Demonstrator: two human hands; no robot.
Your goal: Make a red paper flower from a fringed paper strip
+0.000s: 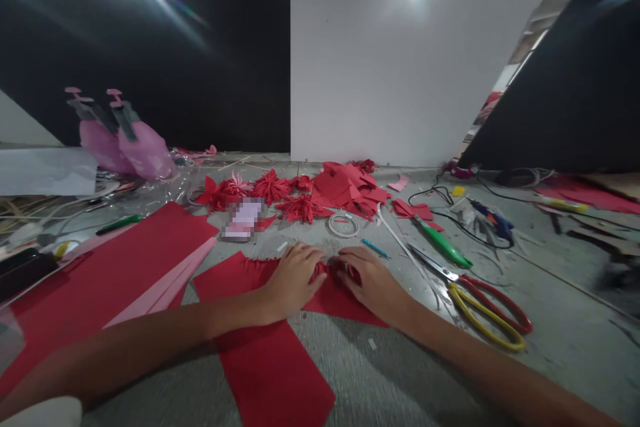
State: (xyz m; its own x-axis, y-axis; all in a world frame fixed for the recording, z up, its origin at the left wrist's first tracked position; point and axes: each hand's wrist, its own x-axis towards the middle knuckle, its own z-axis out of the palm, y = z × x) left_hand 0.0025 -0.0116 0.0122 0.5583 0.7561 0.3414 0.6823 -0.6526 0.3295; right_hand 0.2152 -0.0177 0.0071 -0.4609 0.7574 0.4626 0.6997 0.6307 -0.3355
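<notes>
A sheet of red paper (340, 307) lies in front of me, its far edge rolled or crinkled into small folds. My left hand (296, 283) is closed at that edge, thumb and fingers pinching it. Close beside it, my right hand (371, 283) grips the same edge with curled fingers, and the fingertips partly hide the folds. Under my left forearm, another length of red paper (280, 373) reaches toward me; I cannot tell whether it joins the first. A blue pen (375, 249) lies just beyond my right hand.
Scissors with red and yellow handles (453, 278) and a green cutter (445, 245) lie at right, with a glue gun (493, 221) behind. Beyond my hands are a tape roll (343, 225), a phone (244, 219), red paper flowers (273, 187) and red scraps (345, 187). Red sheets (125, 260) cover the left.
</notes>
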